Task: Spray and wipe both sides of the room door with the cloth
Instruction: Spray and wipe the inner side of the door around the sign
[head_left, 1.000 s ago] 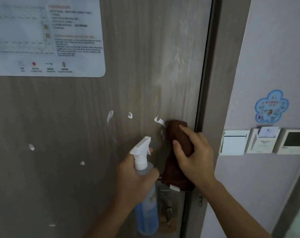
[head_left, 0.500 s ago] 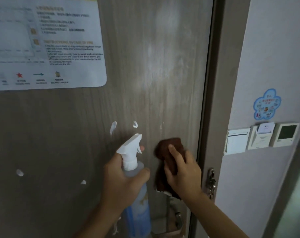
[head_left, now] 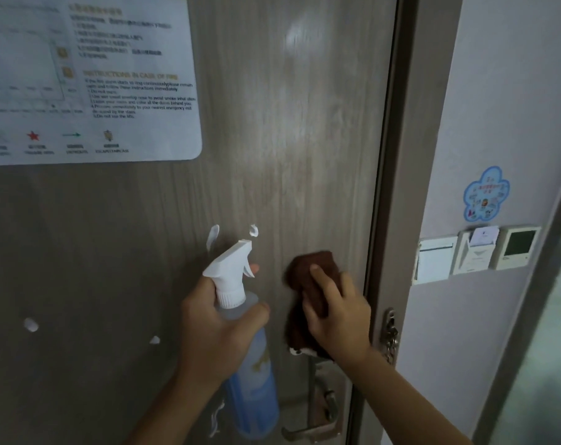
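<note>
The wood-grain room door [head_left: 292, 130] fills most of the view and stands closed in its frame. My right hand [head_left: 340, 313] presses a dark brown cloth [head_left: 308, 277] flat against the door near its right edge, above the handle. My left hand [head_left: 214, 329] grips a spray bottle [head_left: 250, 364] with blue liquid and a white trigger head, nozzle pointing up and right at the door. White foam blobs [head_left: 213, 236] cling to the door left of the cloth and lower left.
A laminated fire-instruction notice [head_left: 89, 78] is stuck on the door's upper left. The metal lever handle [head_left: 317, 425] sits below the cloth, a chain latch [head_left: 390, 335] on the frame. Wall switches and a card holder [head_left: 475, 252] are mounted at the right.
My right hand has slid the cloth down and to the left, wiping away the foam streak near the door's right edge. The spray bottle stays in my left hand.
</note>
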A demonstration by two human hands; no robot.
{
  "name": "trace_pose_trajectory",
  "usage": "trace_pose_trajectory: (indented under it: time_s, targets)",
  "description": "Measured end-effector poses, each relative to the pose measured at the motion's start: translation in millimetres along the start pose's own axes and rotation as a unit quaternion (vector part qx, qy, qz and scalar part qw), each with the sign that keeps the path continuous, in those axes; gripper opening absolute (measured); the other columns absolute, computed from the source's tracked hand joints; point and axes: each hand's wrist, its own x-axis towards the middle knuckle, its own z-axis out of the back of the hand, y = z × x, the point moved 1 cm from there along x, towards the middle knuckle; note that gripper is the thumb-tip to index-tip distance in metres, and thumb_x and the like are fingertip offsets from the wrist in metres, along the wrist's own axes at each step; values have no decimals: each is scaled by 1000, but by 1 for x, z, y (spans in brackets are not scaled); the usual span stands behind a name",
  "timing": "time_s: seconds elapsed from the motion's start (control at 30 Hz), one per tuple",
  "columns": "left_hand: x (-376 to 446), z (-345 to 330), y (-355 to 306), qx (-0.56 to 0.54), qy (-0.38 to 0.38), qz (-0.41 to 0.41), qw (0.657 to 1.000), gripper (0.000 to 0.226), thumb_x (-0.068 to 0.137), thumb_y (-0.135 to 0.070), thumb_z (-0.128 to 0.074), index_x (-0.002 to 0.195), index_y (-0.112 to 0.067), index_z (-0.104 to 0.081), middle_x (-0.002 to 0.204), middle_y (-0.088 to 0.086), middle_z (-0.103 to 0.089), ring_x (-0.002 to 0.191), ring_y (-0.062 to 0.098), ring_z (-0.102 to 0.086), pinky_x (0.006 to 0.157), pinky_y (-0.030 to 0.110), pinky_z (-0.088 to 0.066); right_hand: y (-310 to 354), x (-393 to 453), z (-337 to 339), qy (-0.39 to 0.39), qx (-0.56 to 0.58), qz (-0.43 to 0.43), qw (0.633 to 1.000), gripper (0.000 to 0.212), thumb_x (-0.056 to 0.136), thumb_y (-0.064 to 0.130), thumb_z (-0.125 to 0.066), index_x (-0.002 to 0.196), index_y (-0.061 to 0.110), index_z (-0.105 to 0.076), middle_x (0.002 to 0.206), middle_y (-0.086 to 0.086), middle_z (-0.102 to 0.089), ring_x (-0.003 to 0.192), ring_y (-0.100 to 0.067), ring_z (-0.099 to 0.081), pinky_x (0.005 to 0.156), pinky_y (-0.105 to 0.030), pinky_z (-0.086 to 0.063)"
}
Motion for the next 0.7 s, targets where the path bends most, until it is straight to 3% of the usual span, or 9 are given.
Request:
trace_pose_trajectory:
  time_s: [0.1,0.3,0.4,0.57,0.7]
  targets:
    - [-4,-5,1,17,8,8,1000,44,59,-28,-75,92,0,-68,84,17,-71,75,40,-65,62,55,-54,-1,24,9,-13,-16,20,1000,51,88,38,-64,135,23,-52,99,-15,-60,70,-29,-61,54,-37,-54]
    - [1,-24,-7,-8,-16,13,1000,48,58,-31,-75,94,0,-68,88,14,-74,76,30,-70,65,48,-56,17,130,37,-115,25,-51,992,50,94,36,-65,142,22,-57,105,-11,-58,79,-26,-61,64,-31,-50]
    - [2,-34,-12,-17,-16,25,999,29,61,-16,-76,83,-1,-65,68,8,-67,60,11,-59,53,35,-49,9,96,25,-94,12,-34,995,53,93,35,-65,144,23,-53,105,-12,-56,77,-26,-59,61,-31,-49]
    - [-8,-32,-9,-4,-13,21,1000,26,63,-14,-77,80,0,-62,69,13,-64,58,10,-57,53,26,-47,-15,-3,9,9,-72,109,991,61,87,34,-70,144,24,-48,90,-13,-58,73,-32,-58,62,-41,-50]
    - [-11,-27,-10,-10,-27,35,999,23,62,-14,-76,81,-6,-66,70,13,-65,58,11,-58,52,29,-47,-7,62,29,-57,-71,104,990,49,89,32,-71,136,21,-63,92,-15,-59,74,-33,-57,64,-39,-50]
